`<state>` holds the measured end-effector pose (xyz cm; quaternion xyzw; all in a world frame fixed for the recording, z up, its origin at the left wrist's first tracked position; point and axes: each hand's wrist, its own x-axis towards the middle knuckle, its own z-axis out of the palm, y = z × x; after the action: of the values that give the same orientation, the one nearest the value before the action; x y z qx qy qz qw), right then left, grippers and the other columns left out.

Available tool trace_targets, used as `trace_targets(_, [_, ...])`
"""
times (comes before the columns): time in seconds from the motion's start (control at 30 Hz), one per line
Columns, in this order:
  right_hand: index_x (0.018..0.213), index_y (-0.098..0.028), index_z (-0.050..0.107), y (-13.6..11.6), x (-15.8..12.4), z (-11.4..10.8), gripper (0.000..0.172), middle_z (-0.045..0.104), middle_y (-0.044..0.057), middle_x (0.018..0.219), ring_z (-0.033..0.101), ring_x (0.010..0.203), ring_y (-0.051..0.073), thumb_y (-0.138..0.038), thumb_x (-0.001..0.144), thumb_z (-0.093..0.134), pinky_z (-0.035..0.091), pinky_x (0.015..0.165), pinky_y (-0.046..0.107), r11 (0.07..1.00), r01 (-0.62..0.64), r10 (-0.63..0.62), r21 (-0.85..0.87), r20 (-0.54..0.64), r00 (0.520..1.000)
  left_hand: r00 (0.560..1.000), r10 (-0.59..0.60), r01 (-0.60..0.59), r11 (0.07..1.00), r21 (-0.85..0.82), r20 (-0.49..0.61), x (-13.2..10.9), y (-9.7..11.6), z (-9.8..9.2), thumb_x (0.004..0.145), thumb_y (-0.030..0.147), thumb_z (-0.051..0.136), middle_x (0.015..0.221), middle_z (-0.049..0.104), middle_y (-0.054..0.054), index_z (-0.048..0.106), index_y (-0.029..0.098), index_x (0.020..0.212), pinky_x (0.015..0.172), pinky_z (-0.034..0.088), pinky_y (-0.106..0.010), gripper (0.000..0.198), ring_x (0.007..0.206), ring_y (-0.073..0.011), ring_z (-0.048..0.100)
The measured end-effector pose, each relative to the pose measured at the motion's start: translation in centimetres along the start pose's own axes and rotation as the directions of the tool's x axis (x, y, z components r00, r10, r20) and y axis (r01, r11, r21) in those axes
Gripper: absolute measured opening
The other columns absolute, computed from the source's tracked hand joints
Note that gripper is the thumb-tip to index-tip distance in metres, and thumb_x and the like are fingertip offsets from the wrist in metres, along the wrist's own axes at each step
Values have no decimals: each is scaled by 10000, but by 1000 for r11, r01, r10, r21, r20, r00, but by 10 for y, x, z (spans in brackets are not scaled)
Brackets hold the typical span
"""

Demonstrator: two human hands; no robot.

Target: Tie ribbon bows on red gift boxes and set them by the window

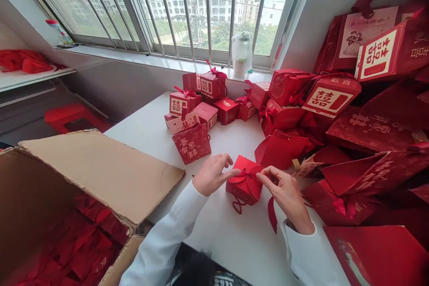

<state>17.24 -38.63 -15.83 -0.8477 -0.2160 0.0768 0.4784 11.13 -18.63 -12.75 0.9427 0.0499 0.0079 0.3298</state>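
Observation:
In front of me on the white table sits a small red gift box with overlapping rounded flaps on top. A red ribbon runs across those flaps. My right hand pinches the ribbon between thumb and fingertips at the box's right side, and a ribbon tail hangs below that hand. At the left, my left hand rests its thumb against the ribbon on the box top, its other fingers raised apart from the thumb. A dark red cord loop lies at the box's front.
Several tied red boxes stand toward the window. A patterned red box stands nearer. Red boxes and bags pile up on the right. An open cardboard carton holding red items borders the left. A plastic-wrapped cup sits on the sill.

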Motion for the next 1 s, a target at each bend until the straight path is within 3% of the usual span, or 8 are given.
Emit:
trace_targets(0.13, [657, -205, 547, -3, 3, 0, 350, 537, -31, 588, 444, 538, 120, -510, 827, 516, 352, 533, 228, 999, -1, 0, -33, -35, 999, 997, -35, 30, 997, 74, 73, 11, 7, 3, 802, 481, 582, 672, 614, -3, 536, 197, 779, 571, 361, -260, 288, 652, -179, 552])
trace_targets(0.27, [674, -208, 566, -7, 6, 3, 319, 557, -37, 597, 454, 534, 115, -484, 828, 525, 347, 544, 226, 996, 6, -11, -87, -62, 998, 986, -97, 94, 995, 29, 134, 13, 8, 4, 749, 429, 644, 551, 541, 55, 496, 209, 736, 515, 315, -234, 266, 531, -146, 500])
trace_targets(0.43, [710, -218, 591, -4, 7, 7, 250, 561, -35, 589, 447, 514, 120, -430, 828, 535, 330, 529, 235, 980, -10, -17, -196, -137, 990, 990, -79, 87, 994, -64, 118, 10, 11, 7, 749, 328, 639, 548, 541, 58, 508, 201, 684, 515, 299, -225, 194, 514, -123, 468])
trace_targets(0.63, [625, -216, 508, -4, 1, 5, 279, 488, -53, 545, 427, 509, 110, -426, 804, 551, 338, 543, 225, 982, -37, 5, -184, -171, 985, 989, -85, 92, 994, -59, 120, 4, 18, 3, 757, 280, 597, 545, 572, 26, 566, 188, 611, 522, 294, -238, 175, 520, -128, 476])
trace_targets(0.83, [590, -209, 474, -12, -6, 1, 295, 440, -57, 541, 382, 510, 101, -427, 768, 560, 315, 528, 217, 986, -88, 65, -140, -163, 984, 985, 51, -39, 996, -75, 162, 10, 11, -7, 770, 349, 542, 714, 589, 1, 557, 189, 624, 616, 345, -236, 217, 684, -146, 498])
trace_targets(1.0, [580, -204, 462, -14, -15, 0, 308, 413, -60, 540, 375, 527, 98, -441, 749, 561, 312, 529, 206, 981, -158, 140, -109, -160, 977, 948, 66, -12, 985, -172, 311, 17, 6, -12, 792, 424, 530, 612, 515, 37, 533, 176, 642, 538, 312, -215, 289, 579, -109, 428])
